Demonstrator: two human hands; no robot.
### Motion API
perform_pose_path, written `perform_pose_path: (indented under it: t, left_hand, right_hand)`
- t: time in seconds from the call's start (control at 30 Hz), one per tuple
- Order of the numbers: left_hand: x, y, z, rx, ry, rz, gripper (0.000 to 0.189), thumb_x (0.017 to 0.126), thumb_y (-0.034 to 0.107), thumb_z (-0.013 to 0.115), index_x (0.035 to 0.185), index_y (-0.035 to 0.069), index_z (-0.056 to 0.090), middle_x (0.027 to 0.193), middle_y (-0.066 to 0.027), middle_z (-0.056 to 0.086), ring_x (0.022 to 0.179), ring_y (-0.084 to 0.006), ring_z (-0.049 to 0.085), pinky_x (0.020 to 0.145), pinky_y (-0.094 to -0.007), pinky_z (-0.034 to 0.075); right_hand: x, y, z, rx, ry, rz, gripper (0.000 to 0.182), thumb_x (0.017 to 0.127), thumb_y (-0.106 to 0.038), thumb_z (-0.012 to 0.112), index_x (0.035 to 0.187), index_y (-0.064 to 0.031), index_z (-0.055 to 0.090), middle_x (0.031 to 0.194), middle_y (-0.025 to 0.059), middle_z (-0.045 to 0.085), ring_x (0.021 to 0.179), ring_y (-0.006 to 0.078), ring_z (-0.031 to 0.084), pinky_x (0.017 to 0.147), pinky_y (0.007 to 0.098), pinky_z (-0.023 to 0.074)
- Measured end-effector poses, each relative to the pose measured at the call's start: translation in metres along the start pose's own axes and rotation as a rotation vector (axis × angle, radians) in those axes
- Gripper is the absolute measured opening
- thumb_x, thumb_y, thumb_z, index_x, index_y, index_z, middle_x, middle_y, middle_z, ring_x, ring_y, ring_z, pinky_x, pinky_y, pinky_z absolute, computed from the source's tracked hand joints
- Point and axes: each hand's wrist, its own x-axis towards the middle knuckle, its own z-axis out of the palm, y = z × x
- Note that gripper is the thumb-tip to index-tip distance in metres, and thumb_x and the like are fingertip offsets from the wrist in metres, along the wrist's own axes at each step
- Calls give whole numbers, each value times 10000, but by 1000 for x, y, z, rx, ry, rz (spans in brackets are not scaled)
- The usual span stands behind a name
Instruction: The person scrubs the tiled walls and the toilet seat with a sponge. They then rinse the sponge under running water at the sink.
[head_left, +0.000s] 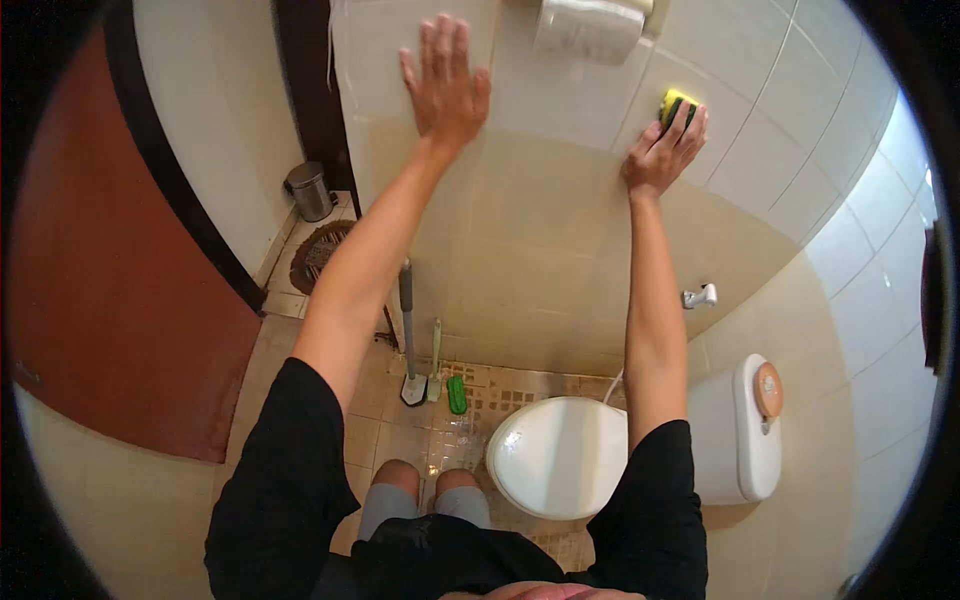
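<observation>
My left hand (448, 90) lies flat against the pale wall tiles (555, 105), fingers spread and pointing up, with nothing under it that I can see. To the right, my right hand (666, 150) presses a yellow and dark green scouring sponge (679, 105) against the same tiled wall. The fingers lie over the sponge's dark scrubbing side, and its yellow foam edge shows above them. Between the two hands, higher on the wall, is a toilet paper holder (589, 30) with a shiny cover. Lower tiles are beige, the upper ones whitish.
Below stands a toilet with its white lid (562, 457) down and a cistern (754, 427) bearing a round orange-brown item (768, 390). A long-handled scrubber (409, 337), a pale green brush (436, 360) and a green brush (457, 395) are near the wall. A wall tap (700, 296) juts out right.
</observation>
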Motion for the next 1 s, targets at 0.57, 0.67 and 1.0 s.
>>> perform_pose_path:
  t: [0.57,0.67,1.0]
  left_hand:
    - [-139,29,-5,-9,-197,170,886,1004,398,596,1762,78,269,1854,-87,226,1723,-285,172,1361,-647,105]
    - [-139,27,-5,-7,-178,178,891,995,394,607,1760,74,279,1851,-92,237,1720,-293,186,1359,-648,113]
    - [-146,26,-12,-45,-269,434,964,913,479,674,1749,134,340,1826,-36,314,1703,-249,242,1365,-604,196]
  right_hand:
    - [-145,-42,-15,74,-226,-354,654,993,-189,636,1640,-230,550,1744,65,462,1628,280,413,1335,600,279]
    - [-144,-43,-14,61,-223,-352,672,975,-205,640,1640,-243,551,1743,70,463,1626,290,414,1331,601,291]
    - [-148,-43,-9,41,-167,-360,664,983,-248,636,1640,-264,545,1716,61,489,1588,292,459,1316,590,314]
